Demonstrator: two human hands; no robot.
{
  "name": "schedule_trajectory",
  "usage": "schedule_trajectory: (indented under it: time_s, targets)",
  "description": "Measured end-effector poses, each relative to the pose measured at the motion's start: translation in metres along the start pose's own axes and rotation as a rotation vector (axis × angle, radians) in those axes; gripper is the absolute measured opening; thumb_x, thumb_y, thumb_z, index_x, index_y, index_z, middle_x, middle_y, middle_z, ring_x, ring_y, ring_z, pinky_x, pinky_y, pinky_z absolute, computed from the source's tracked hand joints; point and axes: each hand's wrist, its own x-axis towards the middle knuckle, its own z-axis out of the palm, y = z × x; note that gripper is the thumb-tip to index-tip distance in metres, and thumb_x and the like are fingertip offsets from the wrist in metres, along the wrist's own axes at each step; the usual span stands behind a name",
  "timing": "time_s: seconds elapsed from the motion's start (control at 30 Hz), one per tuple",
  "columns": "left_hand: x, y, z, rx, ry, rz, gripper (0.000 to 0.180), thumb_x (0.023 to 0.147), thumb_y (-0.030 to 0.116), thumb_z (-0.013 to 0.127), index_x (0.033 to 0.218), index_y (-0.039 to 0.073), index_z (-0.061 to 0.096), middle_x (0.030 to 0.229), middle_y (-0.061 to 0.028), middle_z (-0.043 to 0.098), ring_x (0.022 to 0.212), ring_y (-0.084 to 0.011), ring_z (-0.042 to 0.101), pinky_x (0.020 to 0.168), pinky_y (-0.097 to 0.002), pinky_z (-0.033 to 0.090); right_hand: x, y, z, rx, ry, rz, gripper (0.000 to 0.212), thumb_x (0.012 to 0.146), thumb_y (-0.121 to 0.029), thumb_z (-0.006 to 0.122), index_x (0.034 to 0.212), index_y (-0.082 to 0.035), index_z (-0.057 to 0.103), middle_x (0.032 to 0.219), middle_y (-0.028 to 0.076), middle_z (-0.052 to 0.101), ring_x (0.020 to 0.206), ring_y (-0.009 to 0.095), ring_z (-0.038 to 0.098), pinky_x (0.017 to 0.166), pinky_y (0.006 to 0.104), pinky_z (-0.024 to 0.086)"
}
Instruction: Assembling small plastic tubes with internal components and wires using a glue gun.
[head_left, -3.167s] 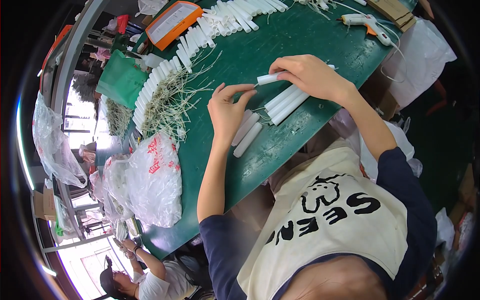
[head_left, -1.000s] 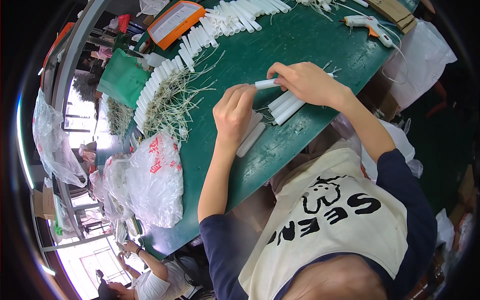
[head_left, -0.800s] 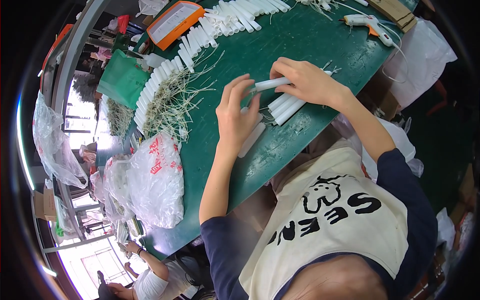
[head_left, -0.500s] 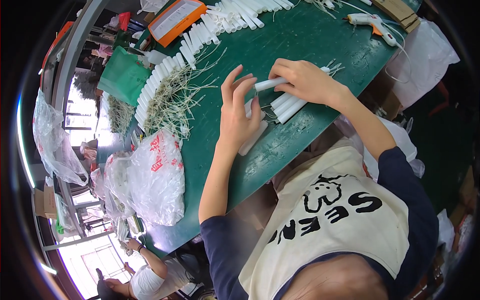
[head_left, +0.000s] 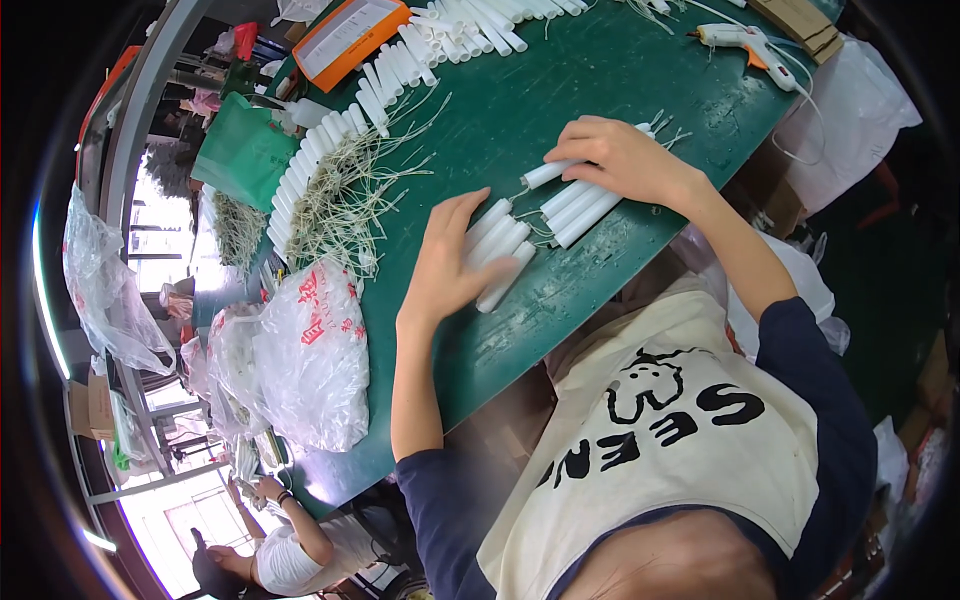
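Note:
Two short rows of white tubes lie side by side near the table's front edge, thin wires between them. My left hand (head_left: 445,258) is at the outer side of the left row (head_left: 507,238), its fingers stretched out and the thumb, a little blurred, over the tubes. My right hand (head_left: 628,160) is bent over the right row (head_left: 583,212). Its fingers are closed on a white tube (head_left: 546,174) at that row's far side; part of this tube is hidden under the hand. Wire ends (head_left: 672,135) stick out beyond the right hand.
A long row of wired white tubes (head_left: 300,178) curves along the green table (head_left: 560,90) to a pile of tubes (head_left: 465,30) by an orange box (head_left: 350,40). A glue gun (head_left: 748,48) lies far right. Plastic bags (head_left: 315,360) sit left; another person (head_left: 295,545) works beyond.
My left hand has moved left and down, away from the right hand's tube to the left row. That tube has been lowered beside the right row.

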Motion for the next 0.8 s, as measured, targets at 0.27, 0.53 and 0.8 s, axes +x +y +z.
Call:
schedule_trajectory:
  time_s: [0.27,0.53,0.8]
  targets:
    - [-0.02,0.007,0.012,0.119,-0.016,0.024,0.078,0.064,0.028,0.076,0.128,-0.002,0.043,0.123,-0.0183,0.048,0.114,-0.0346,0.043,0.097,-0.0425,0.035,-0.015,-0.012,-0.004,-0.004,-0.088,-0.109,0.045,0.075,-0.029,0.068,0.109,0.0,0.06,0.106,0.01,0.057,0.104,0.027,0.05,0.091,0.0376,0.04]
    - [-0.026,0.023,0.009,0.189,-0.064,0.002,0.075,0.067,0.022,0.072,0.129,-0.004,0.039,0.126,-0.0187,0.044,0.114,-0.0351,0.041,0.099,-0.042,0.034,-0.019,-0.024,0.001,-0.092,-0.178,-0.158,0.072,0.068,-0.041,0.072,0.123,0.0,0.05,0.12,0.014,0.05,0.112,0.031,0.044,0.098,0.0418,0.033]
    - [-0.026,0.02,0.0,0.197,-0.104,0.002,0.081,0.068,0.033,0.072,0.131,-0.004,0.036,0.129,-0.0184,0.042,0.119,-0.0346,0.038,0.101,-0.0419,0.03,-0.014,-0.036,0.002,-0.161,-0.189,-0.165,0.073,0.068,-0.037,0.072,0.126,0.0,0.046,0.12,0.015,0.049,0.113,0.032,0.042,0.099,0.0438,0.031]
